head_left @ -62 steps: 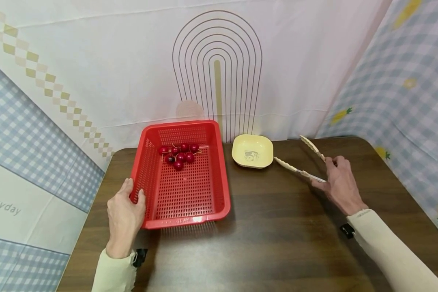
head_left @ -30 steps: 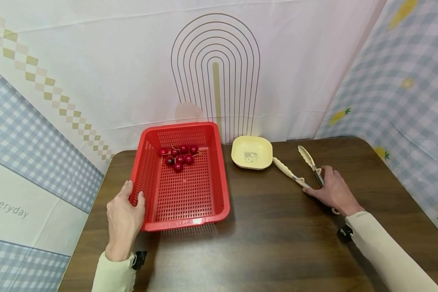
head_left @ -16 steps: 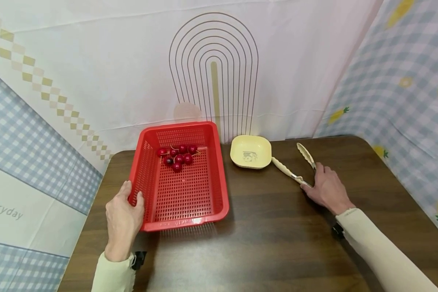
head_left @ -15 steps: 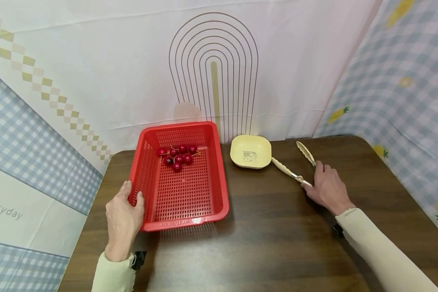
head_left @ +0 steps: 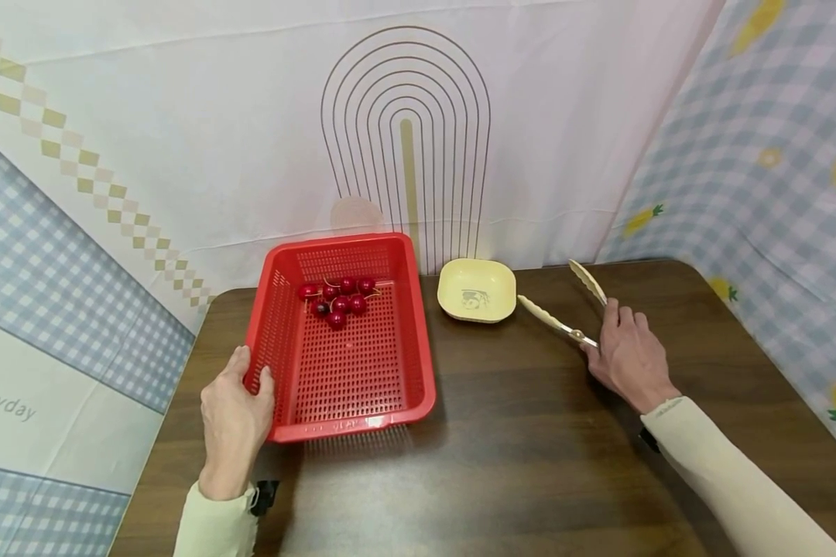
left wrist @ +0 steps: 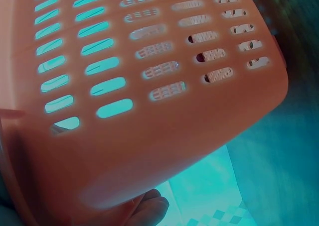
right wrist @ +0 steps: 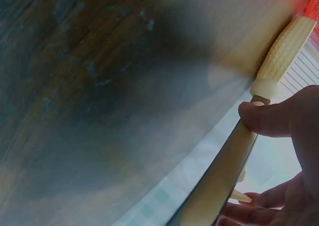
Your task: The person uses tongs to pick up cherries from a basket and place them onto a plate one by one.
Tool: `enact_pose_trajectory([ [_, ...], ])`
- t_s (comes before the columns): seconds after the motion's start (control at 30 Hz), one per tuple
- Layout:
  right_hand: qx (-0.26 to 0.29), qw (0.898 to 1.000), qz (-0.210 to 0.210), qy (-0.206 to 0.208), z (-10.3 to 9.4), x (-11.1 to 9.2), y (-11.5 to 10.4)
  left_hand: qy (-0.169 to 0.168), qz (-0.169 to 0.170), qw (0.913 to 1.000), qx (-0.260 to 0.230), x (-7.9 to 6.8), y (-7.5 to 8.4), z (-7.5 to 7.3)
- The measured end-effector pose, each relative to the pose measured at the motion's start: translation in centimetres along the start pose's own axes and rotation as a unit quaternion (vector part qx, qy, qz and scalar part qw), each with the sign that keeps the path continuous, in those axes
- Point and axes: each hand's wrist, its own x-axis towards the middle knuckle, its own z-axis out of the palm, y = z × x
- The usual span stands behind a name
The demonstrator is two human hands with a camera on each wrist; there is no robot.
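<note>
On the left of the head view, my left hand (head_left: 237,422) grips the near-left rim of a red plastic basket (head_left: 425,363), thumb inside. Several dark red cherries (head_left: 358,304) with stems lie in its far part. The left wrist view shows the slotted basket wall (left wrist: 149,116) close up, with a fingertip below it. My right hand (head_left: 630,356) holds cream-and-metal tongs (head_left: 546,317), their two arms spread wide apart. In the right wrist view the thumb presses along one arm of the tongs (right wrist: 214,181), fingers by the other arm. Nothing is between the tips.
A small pale yellow bowl (head_left: 477,278) with a printed picture stands between the basket and the tongs, near the table's back edge. The brown wooden table (head_left: 501,464) stretches toward the front. Patterned cloth (head_left: 265,116) hangs behind and at both sides.
My right hand dipped with the tongs, shifted slightly left, then rose a little; the tongs remain spread. My left hand keeps its hold on the basket. The cherries and bowl have not moved.
</note>
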Motion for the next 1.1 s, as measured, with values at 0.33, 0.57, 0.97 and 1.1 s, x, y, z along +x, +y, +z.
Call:
enact_pose_trajectory([
  [0.33, -0.041, 0.997, -0.034, 0.052, 0.12, 0.24, 0.22, -0.001, -0.002, 1.0000, 0.001, -0.08, -0.12, -0.08],
  [0.57, -0.044, 0.994, -0.056, 0.077, 0.10, 0.49, 0.55, 0.002, 0.003, 1.0000, 0.001, -0.02, -0.14, -0.04],
  [0.97, -0.065, 0.993, -0.047, 0.090, 0.39, 0.61, 0.86, 0.003, 0.008, 1.0000, 0.005, 0.04, -0.16, -0.01],
  [1.1, -0.067, 0.992, -0.050, 0.089, 0.51, 0.61, 0.88, 0.005, 0.009, 0.9999, 0.006, 0.04, -0.17, 0.00],
])
